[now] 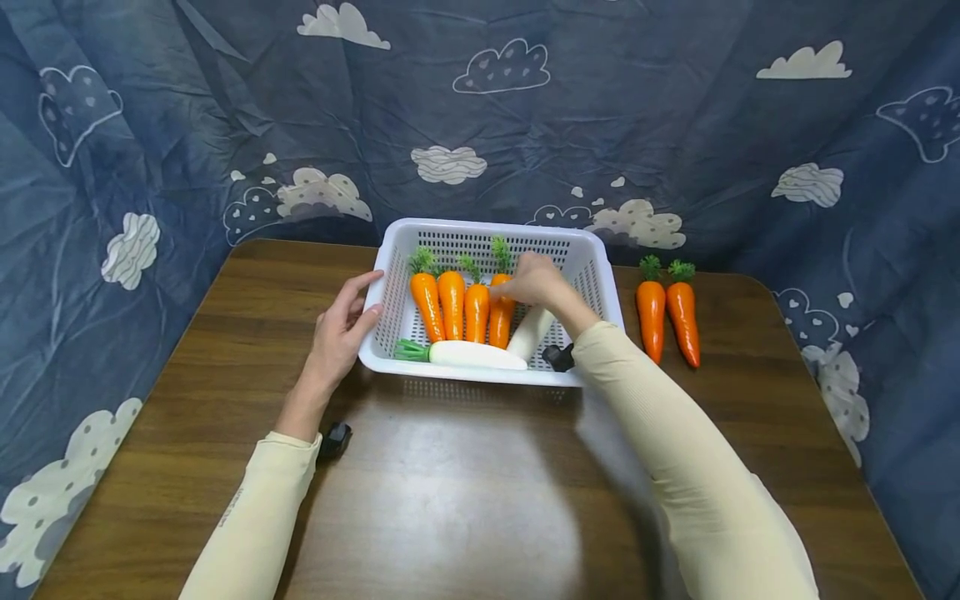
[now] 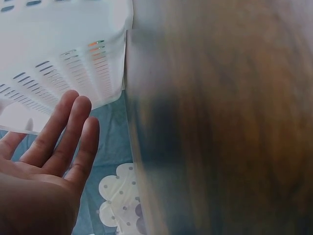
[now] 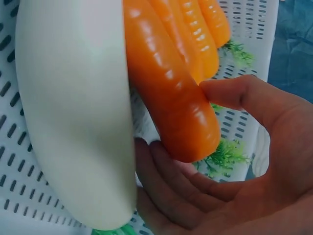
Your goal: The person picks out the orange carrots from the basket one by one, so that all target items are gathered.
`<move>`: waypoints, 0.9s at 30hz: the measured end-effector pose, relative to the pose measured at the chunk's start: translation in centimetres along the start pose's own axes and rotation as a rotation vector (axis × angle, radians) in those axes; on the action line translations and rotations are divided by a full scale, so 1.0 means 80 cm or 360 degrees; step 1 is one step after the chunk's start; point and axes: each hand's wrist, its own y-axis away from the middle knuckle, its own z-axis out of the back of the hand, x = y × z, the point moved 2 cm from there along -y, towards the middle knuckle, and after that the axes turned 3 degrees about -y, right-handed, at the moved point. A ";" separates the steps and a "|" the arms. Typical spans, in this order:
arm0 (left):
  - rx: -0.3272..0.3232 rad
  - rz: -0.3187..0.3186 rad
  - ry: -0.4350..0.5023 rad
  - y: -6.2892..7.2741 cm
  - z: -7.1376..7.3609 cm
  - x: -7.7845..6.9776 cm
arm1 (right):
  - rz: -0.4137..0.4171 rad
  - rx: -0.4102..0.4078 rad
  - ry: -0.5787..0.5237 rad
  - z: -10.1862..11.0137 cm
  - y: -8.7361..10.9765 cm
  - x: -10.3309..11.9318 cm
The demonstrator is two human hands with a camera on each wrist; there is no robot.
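A white perforated plastic basket point(image 1: 480, 227) stands near the table's far edge. Inside, several orange carrots point(image 1: 451, 304) with green tops lie side by side. One white radish point(image 1: 476, 356) lies across the front and another white radish point(image 1: 531, 333) lies slanted beside the carrots. My right hand point(image 1: 536, 282) reaches into the basket and grips the rightmost carrot point(image 3: 181, 117), thumb on one side and curled fingers on the other. At the basket's left end, my left hand point(image 1: 339, 329) rests with extended fingers against the outer wall point(image 2: 63, 29).
Two more carrots point(image 1: 650, 321) lie on the wooden table point(image 1: 450, 500) to the right of the basket. A dark blue cloth point(image 1: 480, 125) with cloud prints hangs behind and at the sides. Black wrist devices point(image 1: 334, 442) sit at both wrists.
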 end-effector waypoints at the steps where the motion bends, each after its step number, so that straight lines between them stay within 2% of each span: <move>1: 0.0005 0.0000 -0.0001 0.000 0.000 0.000 | -0.0007 0.0004 -0.0012 0.000 0.001 0.001; 7: 0.0008 -0.0014 0.0014 0.001 -0.002 -0.001 | 0.0037 -0.0007 -0.0083 0.007 0.011 0.007; 15: 0.0001 -0.0022 -0.0001 0.003 -0.001 -0.001 | 0.0173 -0.0174 -0.0218 0.034 0.037 0.017; 18: 0.0009 -0.0024 0.0005 0.003 -0.002 0.000 | 0.0233 -0.0270 -0.0292 0.046 0.051 0.015; 27: 0.0013 -0.0012 0.0021 0.003 -0.002 0.000 | 0.0379 -0.0687 -0.0437 0.070 0.094 0.000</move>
